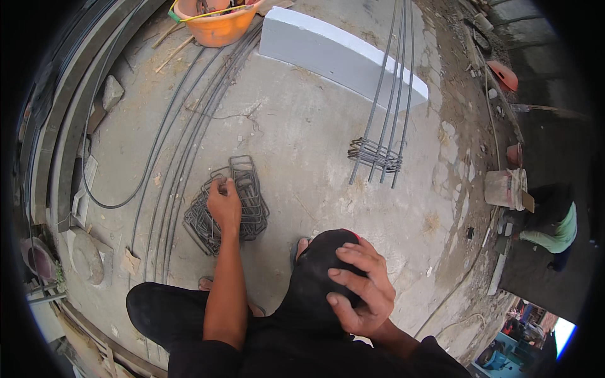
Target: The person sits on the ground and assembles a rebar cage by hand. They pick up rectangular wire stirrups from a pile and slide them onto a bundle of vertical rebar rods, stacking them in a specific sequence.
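Observation:
My left hand point(225, 200) reaches over a pile of bent steel stirrups point(253, 217) on the concrete floor. Its fingers and thumb are closed on a wire stirrup point(244, 171) at the top of the pile; the exact grip is partly hidden. Resting on my black-trousered right knee point(318, 252), my right hand point(365, 290) has its fingers spread and holds nothing. Farther off to the right, several long steel rods point(392, 94) lean across a long white block point(331, 53). A cluster of stirrups point(376, 155) encircles the rods near their lower ends.
Several long rods point(183, 170) lie along the floor on the left, beside a curved black rod or cable point(142, 192). An orange tub point(217, 25) stands at the far left. At right are a dirty bucket point(503, 189) and a bent-over person in light green point(554, 233).

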Tool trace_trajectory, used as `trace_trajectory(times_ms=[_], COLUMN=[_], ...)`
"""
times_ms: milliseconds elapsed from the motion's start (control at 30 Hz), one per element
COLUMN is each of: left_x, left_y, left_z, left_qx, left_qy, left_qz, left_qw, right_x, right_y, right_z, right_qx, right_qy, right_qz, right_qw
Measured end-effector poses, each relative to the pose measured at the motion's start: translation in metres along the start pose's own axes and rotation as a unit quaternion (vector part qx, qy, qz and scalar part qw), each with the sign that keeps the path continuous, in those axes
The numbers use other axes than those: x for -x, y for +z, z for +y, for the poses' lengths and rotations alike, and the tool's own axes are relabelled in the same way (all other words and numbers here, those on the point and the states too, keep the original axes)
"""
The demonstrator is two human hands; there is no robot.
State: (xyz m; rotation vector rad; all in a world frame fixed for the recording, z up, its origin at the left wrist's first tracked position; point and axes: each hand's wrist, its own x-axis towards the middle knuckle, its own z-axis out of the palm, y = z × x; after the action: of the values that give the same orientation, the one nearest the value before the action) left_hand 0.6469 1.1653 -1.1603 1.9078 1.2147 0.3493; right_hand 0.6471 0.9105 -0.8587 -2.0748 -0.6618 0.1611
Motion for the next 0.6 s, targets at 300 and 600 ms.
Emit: trace_trajectory(times_ms=[300,600], left_x=[-0.044,-0.033], left_y=[-0.016,-0.037], left_z=[0.005,-0.018], left_qx=[0.114,-0.108], left_qy=[-0.003,0.004], left_qz=[0.023,-0.028], left_qw=[0.993,0.994], right_x=[-0.150,-0.180], right_y=[-0.097,-0.084], right_z=[0.258,0.253], right_qx=[0.360,0.410], right_qy=[0.058,-0.009], right_qz=[0.002,-0.137], right_qw=[0.931,0.901])
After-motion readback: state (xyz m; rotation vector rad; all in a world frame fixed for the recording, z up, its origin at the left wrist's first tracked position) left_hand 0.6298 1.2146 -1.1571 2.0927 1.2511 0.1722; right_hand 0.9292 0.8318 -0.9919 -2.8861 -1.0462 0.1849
